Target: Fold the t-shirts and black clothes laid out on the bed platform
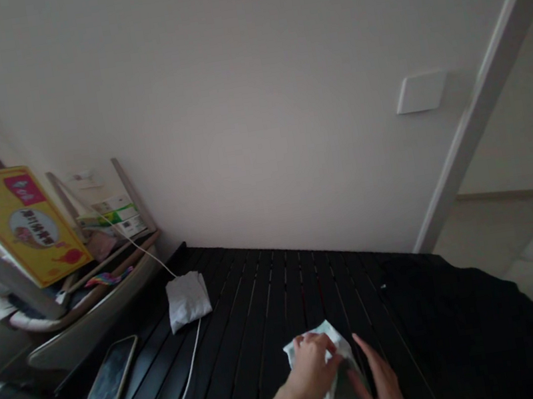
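Observation:
My left hand [313, 369] presses down on a pale mint cloth [303, 349], its fingers closed over the folded fabric. A dark green piece [345, 393], possibly a fold of the same cloth or a separate item, shows beside it. My right hand [383, 388] is next to that dark piece, with fingers spread and touching its edge. The bundle lies on a black slatted surface [281, 291]. Part of the bundle is hidden by my hands and the lower frame edge.
A phone [109, 378] with a white cable lies to the left, near a white cloth pouch [187, 301]. A black fabric [473, 322] covers the right side. A yellow box [18, 225] and papers lean on a rack at back left. A wall stands behind.

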Demonstrator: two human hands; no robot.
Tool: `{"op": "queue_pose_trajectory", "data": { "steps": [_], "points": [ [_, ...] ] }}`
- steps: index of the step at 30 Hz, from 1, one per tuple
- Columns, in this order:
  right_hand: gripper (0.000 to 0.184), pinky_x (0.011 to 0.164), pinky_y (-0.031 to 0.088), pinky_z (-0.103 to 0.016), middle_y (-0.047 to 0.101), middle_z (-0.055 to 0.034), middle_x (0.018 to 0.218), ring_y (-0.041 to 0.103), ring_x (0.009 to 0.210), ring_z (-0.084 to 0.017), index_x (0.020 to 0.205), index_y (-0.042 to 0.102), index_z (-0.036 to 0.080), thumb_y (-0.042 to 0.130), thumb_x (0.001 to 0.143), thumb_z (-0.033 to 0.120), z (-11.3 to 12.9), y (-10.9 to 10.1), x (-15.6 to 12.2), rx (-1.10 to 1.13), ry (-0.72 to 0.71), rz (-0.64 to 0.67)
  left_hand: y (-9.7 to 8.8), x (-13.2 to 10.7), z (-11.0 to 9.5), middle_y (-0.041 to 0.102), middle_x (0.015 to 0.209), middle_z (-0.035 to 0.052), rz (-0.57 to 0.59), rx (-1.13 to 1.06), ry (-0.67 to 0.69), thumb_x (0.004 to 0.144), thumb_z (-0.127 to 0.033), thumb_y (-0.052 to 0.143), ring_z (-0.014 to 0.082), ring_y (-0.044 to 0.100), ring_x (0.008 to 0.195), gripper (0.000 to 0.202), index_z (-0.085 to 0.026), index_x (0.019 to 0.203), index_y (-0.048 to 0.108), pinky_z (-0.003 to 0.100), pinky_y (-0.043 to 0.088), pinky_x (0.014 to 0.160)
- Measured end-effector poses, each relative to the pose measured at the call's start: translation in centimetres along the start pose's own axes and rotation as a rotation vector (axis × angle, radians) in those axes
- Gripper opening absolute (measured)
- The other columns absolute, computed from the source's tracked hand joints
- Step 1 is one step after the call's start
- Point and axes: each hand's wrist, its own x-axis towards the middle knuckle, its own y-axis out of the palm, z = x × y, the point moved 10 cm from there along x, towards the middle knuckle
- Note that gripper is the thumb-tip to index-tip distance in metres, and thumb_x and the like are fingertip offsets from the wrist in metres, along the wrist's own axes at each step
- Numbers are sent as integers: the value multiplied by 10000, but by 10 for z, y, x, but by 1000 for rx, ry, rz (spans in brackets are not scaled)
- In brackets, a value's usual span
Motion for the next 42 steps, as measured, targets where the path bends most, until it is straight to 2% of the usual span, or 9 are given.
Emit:
{"op": "queue_pose_trajectory", "data": {
  "steps": [5, 11, 18, 21, 27, 32, 37, 40, 42],
  "points": [
    [362, 892, 518, -326, 703, -98, 1099, 646, 1052, -260, 1017, 673, 208, 521, 774, 429, 30, -4, 9, 286, 118, 54, -39, -24, -10, 649, 978, 34, -169, -173, 28, 911, -309, 451, 189, 559, 972, 171, -219, 943, 592, 311, 401, 892],
    [321, 738, 543, -281, 726, -79, 958, 681, 869, -228, 955, 657, 201, 494, 698, 305, 61, -63, 26, 365, 181, 30, -113, -63, -32, 611, 1106, 59, -423, -185, 229, 919, -292, 434, 214, 503, 1114, 155, -230, 935, 575, 359, 367, 981],
    [260, 719, 522, -286, 717, -71, 882, 667, 820, -217, 881, 664, 210, 550, 700, 357, 88, -132, 56, 238, 188, -43, -173, -86, -12, 457, 696, -45, -642, -530, 71, 910, -451, 434, 103, 436, 593, 238, -220, 880, 481, 198, 352, 531],
    [229, 668, 503, -271, 703, -51, 801, 654, 752, -204, 817, 660, 200, 609, 664, 364, 89, -136, 63, 282, 202, 116, -195, -95, -13, 431, 689, -53, -669, -604, 48, 873, -482, 481, 92, 396, 571, 263, -219, 872, 468, 182, 319, 501],
    [342, 440, 288, -186, 514, 45, 543, 409, 467, -79, 680, 591, 182, 683, 707, 510, 97, -135, 41, 517, 304, 625, -187, -106, -11, 436, 671, -56, -345, -616, 37, 870, -506, 499, 85, 357, 551, 293, -214, 874, 490, 178, 266, 472],
    [294, 514, 327, -176, 546, 35, 657, 453, 567, -84, 757, 627, 163, 756, 668, 411, 100, -111, 28, 494, 266, 926, -157, -89, 29, 475, 693, -50, -175, -473, 2, 888, -456, 467, 91, 391, 582, 261, -199, 854, 503, 186, 285, 492],
    [259, 552, 408, -228, 574, 15, 596, 538, 578, -138, 628, 619, 168, 650, 727, 405, 61, -78, 110, 72, 104, 582, -156, -13, 77, 537, 686, -21, -264, -88, -30, 895, -304, 418, 126, 490, 622, 178, -176, 866, 539, 221, 377, 554],
    [295, 846, 450, -448, 660, -128, 1050, 600, 980, -270, 994, 660, 171, 537, 805, 360, 53, -80, 151, -372, 38, 122, -169, 30, 84, 610, 1026, 92, -448, 55, -52, 894, -209, 383, 199, 569, 950, 290, -143, 1154, 491, 334, 449, 822],
    [454, 993, 322, -574, 502, -175, 1353, 461, 1228, -325, 1262, 534, 183, 481, 839, 339, 59, -64, 149, -592, -28, -38, -164, 45, 82, 500, 1297, 152, -543, 159, -54, 865, -171, 426, 252, 457, 1210, 454, -141, 1316, 382, 422, 378, 986]
  ]
}}
